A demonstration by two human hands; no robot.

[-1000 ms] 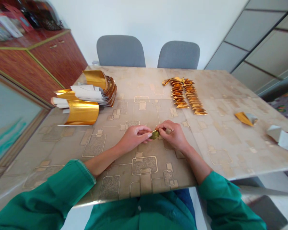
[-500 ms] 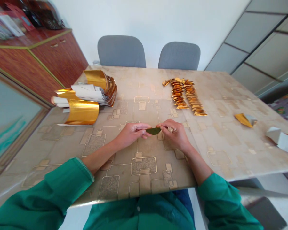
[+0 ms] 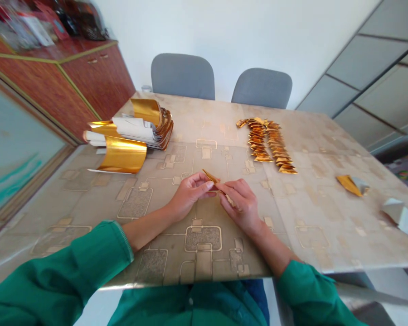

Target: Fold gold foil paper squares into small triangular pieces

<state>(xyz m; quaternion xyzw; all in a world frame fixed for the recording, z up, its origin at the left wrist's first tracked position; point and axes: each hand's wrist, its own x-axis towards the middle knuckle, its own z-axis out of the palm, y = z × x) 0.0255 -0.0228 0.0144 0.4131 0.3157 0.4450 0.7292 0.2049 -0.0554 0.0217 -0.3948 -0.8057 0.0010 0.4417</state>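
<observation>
A small folded piece of gold foil paper [image 3: 211, 177] is held between my two hands above the near middle of the table. My left hand [image 3: 193, 192] pinches it between thumb and fingers, and its pointed end sticks up past the thumb. From the other side, my right hand [image 3: 240, 203] has its fingers closed on the paper's lower right part, which they partly hide. Beyond my hands, two rows of folded gold paper pieces [image 3: 281, 149] lie on the table. To the left is a stack of gold and white paper sheets [image 3: 125, 154], curled at the edges.
The table [image 3: 313, 208] wears a patterned beige cover. At its right side lie a loose gold paper piece [image 3: 349, 184] and a crumpled white paper [image 3: 403, 219]. Two grey chairs [image 3: 182, 76] stand along the far edge, and a wooden cabinet [image 3: 91, 79] is at the back left.
The folded paper has been turned from lying level to pointing up and left. My right hand has shifted its hold lower. The whole view has moved slightly.
</observation>
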